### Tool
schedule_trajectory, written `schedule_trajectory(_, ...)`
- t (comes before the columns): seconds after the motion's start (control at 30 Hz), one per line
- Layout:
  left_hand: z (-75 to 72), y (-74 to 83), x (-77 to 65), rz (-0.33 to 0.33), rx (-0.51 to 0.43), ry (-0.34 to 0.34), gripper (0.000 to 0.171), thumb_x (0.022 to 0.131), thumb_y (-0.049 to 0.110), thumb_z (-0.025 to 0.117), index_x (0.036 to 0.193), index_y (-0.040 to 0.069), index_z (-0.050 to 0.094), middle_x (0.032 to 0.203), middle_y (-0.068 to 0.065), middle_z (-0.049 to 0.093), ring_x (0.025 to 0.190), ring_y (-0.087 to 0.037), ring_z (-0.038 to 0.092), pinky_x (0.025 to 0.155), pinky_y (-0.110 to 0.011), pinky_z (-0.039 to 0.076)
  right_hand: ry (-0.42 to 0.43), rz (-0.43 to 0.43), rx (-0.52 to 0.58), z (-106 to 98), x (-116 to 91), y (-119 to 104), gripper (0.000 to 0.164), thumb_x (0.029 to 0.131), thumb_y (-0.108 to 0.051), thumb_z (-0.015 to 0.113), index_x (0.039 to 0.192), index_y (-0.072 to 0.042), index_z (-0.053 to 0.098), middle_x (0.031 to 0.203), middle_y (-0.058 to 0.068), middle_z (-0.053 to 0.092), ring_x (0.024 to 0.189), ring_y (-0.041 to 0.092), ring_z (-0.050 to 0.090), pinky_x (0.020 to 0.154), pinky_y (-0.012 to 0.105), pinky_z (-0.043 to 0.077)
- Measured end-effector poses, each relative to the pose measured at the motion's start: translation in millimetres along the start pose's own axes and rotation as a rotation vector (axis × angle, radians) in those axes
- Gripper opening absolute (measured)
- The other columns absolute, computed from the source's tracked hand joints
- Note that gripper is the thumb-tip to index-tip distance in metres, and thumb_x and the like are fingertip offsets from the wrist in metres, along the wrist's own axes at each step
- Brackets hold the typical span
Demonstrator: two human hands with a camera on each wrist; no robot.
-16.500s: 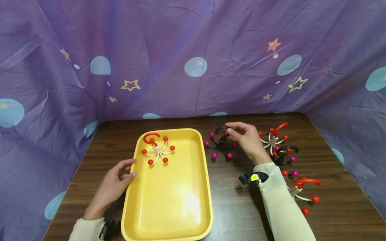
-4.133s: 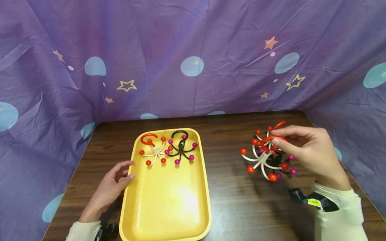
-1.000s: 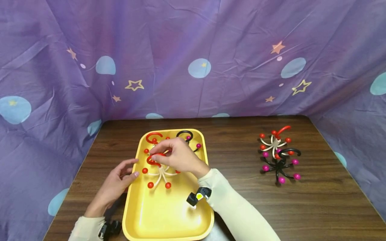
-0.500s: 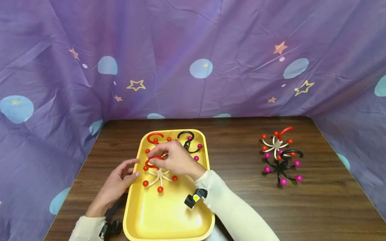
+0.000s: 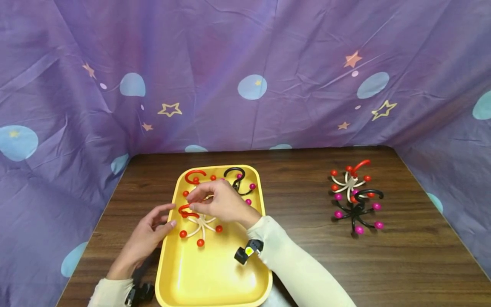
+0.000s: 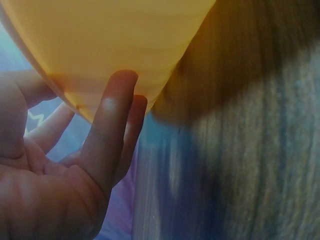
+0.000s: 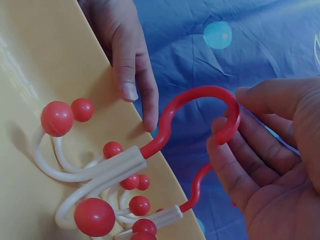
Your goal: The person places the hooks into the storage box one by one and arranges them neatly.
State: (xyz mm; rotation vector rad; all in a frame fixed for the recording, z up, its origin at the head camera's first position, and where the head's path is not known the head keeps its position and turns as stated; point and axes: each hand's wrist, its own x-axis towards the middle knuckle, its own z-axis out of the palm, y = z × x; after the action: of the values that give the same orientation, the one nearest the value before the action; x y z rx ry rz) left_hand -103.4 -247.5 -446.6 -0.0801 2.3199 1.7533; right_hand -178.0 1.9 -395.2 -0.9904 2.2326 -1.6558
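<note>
A hook hanger with a red hook, white stem and red ball-tipped arms stands in the yellow tray. My right hand is at that hook; the right wrist view has fingertips spread around the curled end of the red hook. Behind it lie another red-and-white hanger and a black one with magenta balls, both partly hidden by my right hand. My left hand rests at the tray's left rim, its loosely bent fingers against the outer wall.
On the brown wooden table at the right stand a red-and-white hanger and a black-and-magenta hanger, close together and overlapping in view. A purple curtain with stars and planets hangs behind the table.
The black hanger, then a second red-and-white hanger, came from the right into the tray. Over the last half second that hook shifted slightly left out of my right fingers. My left hand stayed put.
</note>
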Motion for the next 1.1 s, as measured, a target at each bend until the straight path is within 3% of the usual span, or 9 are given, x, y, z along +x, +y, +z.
schedule_trajectory(0.43, 0.7, 1.0, 2.9, -0.014, -0.008, 0.009, 0.052, 0.105, 0.016, 0.067, 0.153, 0.012, 0.048, 0.135, -0.031, 0.061, 0.091, -0.020, 0.074, 0.071, -0.040, 0.066, 0.031, -0.017, 0.074, -15.3, -3.3, -9.0, 0.016, 0.092, -0.005, 0.079, 0.108, -0.001, 0.078, 0.106, 0.015, 0.080, 0.090, 0.002, 0.073, 0.086, 0.025, 0.063)
schedule_trajectory(0.8, 0.5, 4.0, 4.8, -0.003, 0.011, 0.013, 0.052, 0.106, 0.015, 0.066, 0.154, 0.012, 0.047, 0.135, -0.030, 0.061, 0.092, -0.020, 0.074, 0.071, -0.039, 0.065, 0.083, -0.075, 0.046, -38.1, -14.7, -23.7, 0.016, 0.092, -0.008, 0.081, 0.108, -0.004, 0.080, 0.103, 0.012, 0.081, 0.089, 0.005, 0.075, 0.083, 0.036, 0.066)
schedule_trajectory(0.87, 0.8, 5.1, 4.0, -0.001, 0.029, 0.015, 0.051, 0.106, 0.016, 0.065, 0.154, 0.012, 0.047, 0.135, -0.029, 0.061, 0.093, -0.020, 0.073, 0.072, -0.038, 0.065, 0.088, -0.076, 0.051, -42.5, -17.9, -25.5, 0.015, 0.092, -0.007, 0.080, 0.107, -0.004, 0.079, 0.103, 0.013, 0.081, 0.087, 0.009, 0.075, 0.074, 0.035, 0.066)
schedule_trajectory(1.03, 0.4, 3.9, 0.3, 0.006, 0.030, -0.005, 0.053, 0.107, 0.019, 0.065, 0.155, 0.011, 0.046, 0.137, -0.030, 0.059, 0.098, -0.021, 0.072, 0.076, -0.037, 0.065, 0.109, -0.094, 0.052, -53.0, -27.6, -25.1, 0.015, 0.091, -0.004, 0.080, 0.106, -0.003, 0.079, 0.101, 0.016, 0.080, 0.085, 0.010, 0.075, 0.069, 0.035, 0.065)
schedule_trajectory(1.1, -0.1, 2.9, -2.2, 0.011, 0.010, -0.016, 0.053, 0.107, 0.019, 0.065, 0.156, 0.010, 0.045, 0.138, -0.031, 0.059, 0.100, -0.022, 0.072, 0.077, -0.038, 0.065, 0.119, -0.107, 0.035, -57.1, -31.4, -24.6, 0.015, 0.091, -0.004, 0.081, 0.106, -0.003, 0.079, 0.101, 0.014, 0.080, 0.087, 0.009, 0.075, 0.078, 0.036, 0.066)
